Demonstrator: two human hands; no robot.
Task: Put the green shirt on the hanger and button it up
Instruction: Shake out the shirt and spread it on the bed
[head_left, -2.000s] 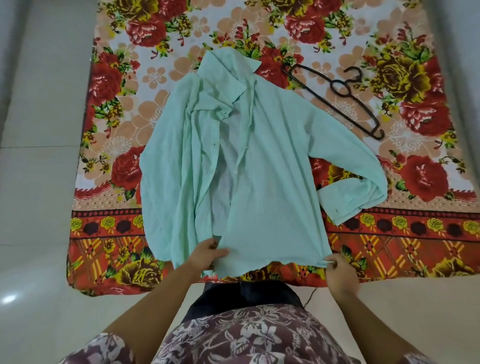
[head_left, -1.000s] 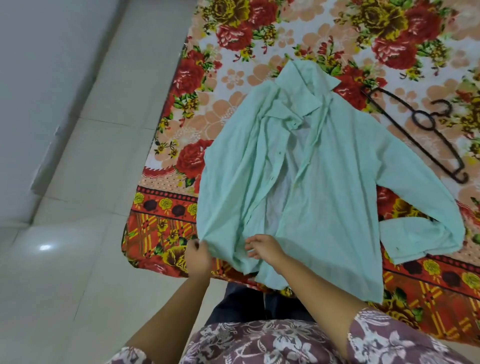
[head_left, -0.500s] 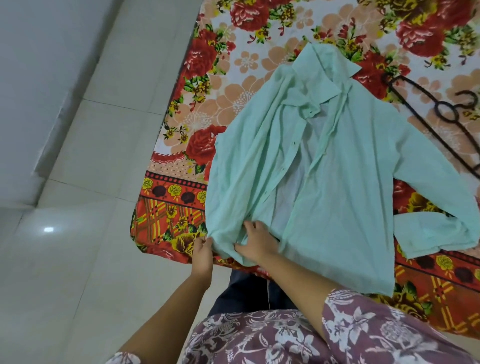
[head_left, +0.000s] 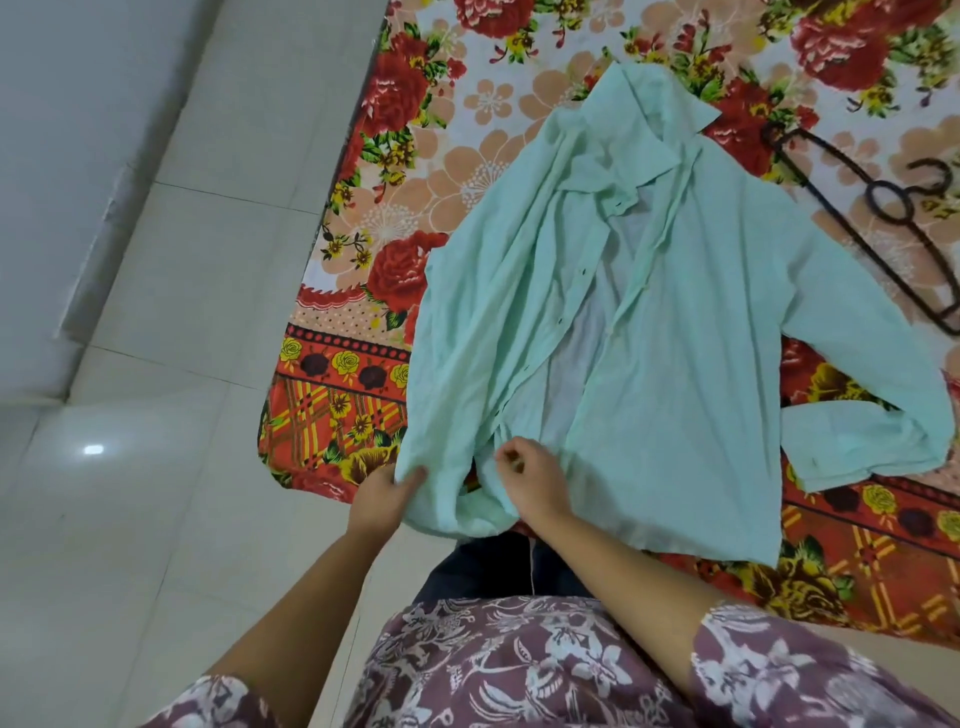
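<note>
Pinching the hem of the shirt, open on the sheet, left grip and right grip should, we judge, spread the bunched panel smooth (hanger lies beside its shoulder) before lifting the collar.

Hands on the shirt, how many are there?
2. The left hand grips a lower corner of the green shirt; the right hand pinches its front edge near the hem.
</note>
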